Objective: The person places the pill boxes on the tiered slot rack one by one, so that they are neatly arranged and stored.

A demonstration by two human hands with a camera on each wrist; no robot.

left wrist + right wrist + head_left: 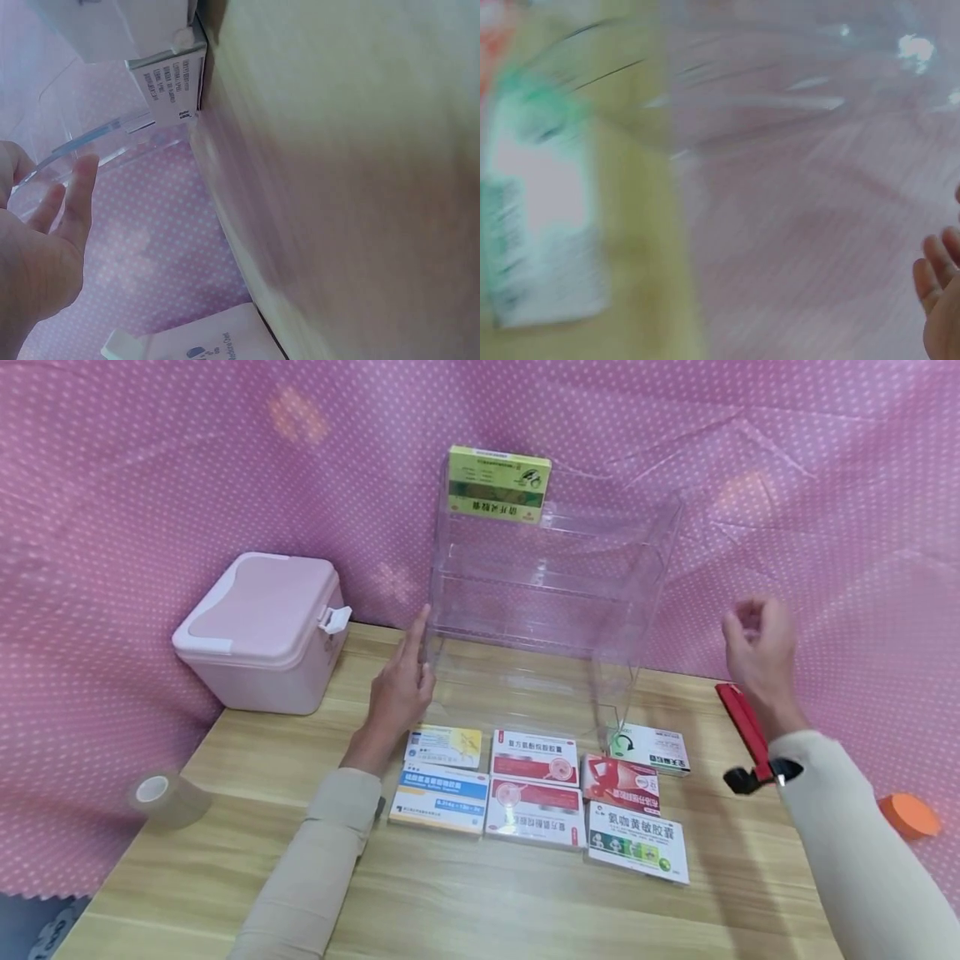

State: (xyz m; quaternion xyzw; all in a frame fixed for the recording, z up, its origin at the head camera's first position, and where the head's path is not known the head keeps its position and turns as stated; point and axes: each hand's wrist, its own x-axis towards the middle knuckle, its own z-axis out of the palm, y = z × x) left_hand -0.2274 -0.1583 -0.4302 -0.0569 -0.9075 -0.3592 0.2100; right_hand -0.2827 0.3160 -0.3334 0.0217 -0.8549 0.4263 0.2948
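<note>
My left hand [401,689] is at the left side of a clear tiered display rack [540,581], its forefinger extended along the side panel. In the left wrist view, the fingers [81,180] are fairly straight against the clear edge. My right hand [765,643] is raised to the right of the rack, apart from it, with loosely bent fingers and nothing in them. A yellow-green medicine box [498,485] stands at the left end of the top tier. The lower tiers hold no boxes.
Before the rack lie several medicine boxes: blue-and-white [438,797], red-and-white [535,810], red [621,785] and green-and-white [648,747] among them. A pink lidded case [258,618] and a tape roll [153,792] are at left. A red strap [745,722] and orange lid [910,816] are at right.
</note>
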